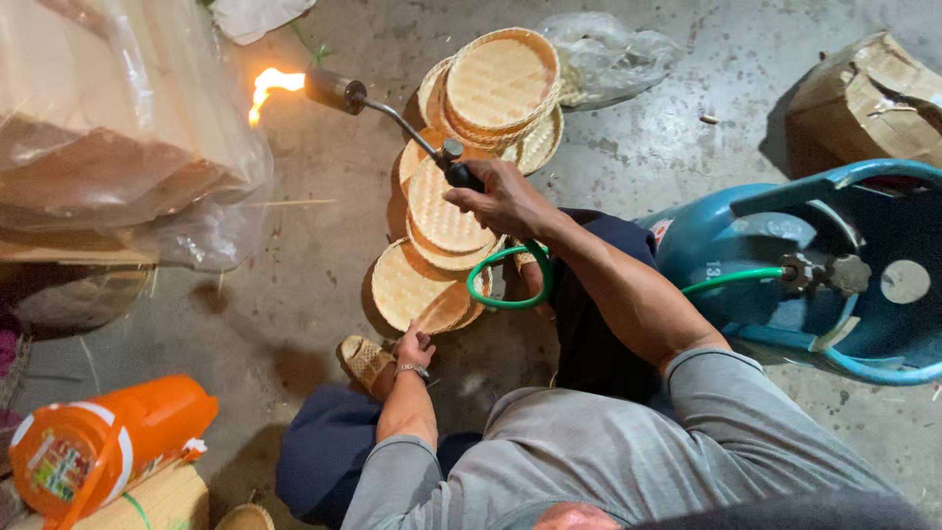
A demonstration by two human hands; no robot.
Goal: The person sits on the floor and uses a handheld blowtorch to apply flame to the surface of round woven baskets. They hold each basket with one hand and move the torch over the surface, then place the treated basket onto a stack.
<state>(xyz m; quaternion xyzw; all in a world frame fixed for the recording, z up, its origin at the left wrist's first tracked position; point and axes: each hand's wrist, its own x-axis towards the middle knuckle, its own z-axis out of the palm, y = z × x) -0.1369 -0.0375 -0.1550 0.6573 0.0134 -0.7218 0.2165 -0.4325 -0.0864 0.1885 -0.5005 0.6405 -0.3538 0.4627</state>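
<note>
Gripping the torch (392, 116) by its black handle with the right hand (500, 201), fingers wrapped shut around it, above the middle of the trays (446, 211). Pointing the nozzle far-left, long axis running from the hand up and left to the brass head, flame (267, 88) licking out over bare concrete, clear of the weave. Reaching down with the left hand (414, 348) to the near edge of the nearest tray (412, 290), fingers curled at the rim; cannot tell whether pinching it or only touching. Trailing a green hose (510, 275) from the handle, looping near the knee and running right to the blue gas cylinder (785, 265).

Doing this well, probably: keeping the flame tip moving and angled away from the plastic sheet (128, 118) at far left, which looks close enough to melt; holding the hose loop out from under the trays; lifting one tray at a time by the rim, away from the stack (500, 83) at the far side. Sitting near left, an orange jug (98, 447).
</note>
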